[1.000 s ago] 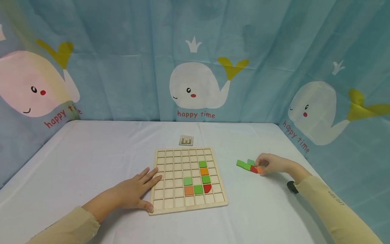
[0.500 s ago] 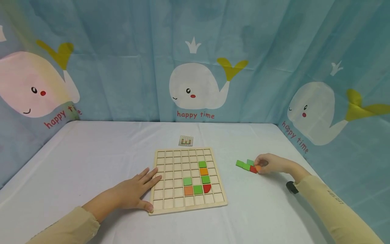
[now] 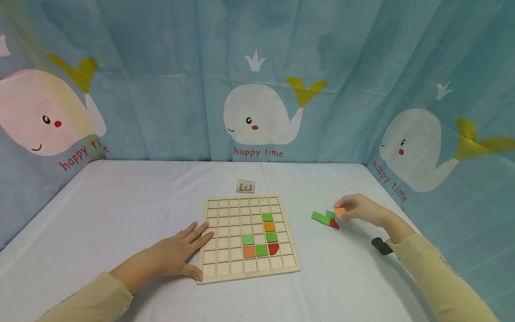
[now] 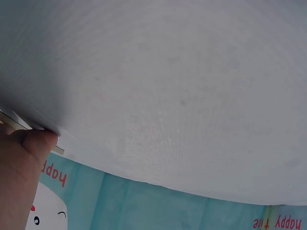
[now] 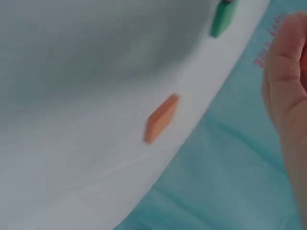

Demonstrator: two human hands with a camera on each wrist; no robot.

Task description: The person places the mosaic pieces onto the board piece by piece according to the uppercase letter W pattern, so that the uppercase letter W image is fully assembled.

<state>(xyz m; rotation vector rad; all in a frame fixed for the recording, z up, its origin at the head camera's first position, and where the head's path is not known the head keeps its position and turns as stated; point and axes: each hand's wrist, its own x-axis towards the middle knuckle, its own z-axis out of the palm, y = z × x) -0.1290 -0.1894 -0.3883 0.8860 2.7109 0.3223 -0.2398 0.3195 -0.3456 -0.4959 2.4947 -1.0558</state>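
Observation:
My left hand lies with spread fingers on the left edge of a wooden grid board. Its thumb touches the near left corner. In the grid sit several square tiles, among them a green tile, an orange tile and a red rounded tile. My right hand pinches an orange square tile between thumb and fingers, above the loose tiles. Only a sliver of that tile shows in the right wrist view. The left wrist view catches part of the left hand against the board's edge.
Loose green tiles, a pale green tile and a red tile lie right of the board. Another orange tile rests on the white cloth. A small pattern card lies behind the board.
My right hand has lifted an orange tile off the cloth beside the red one and moved slightly up and back. The left hand and the board have stayed in place.

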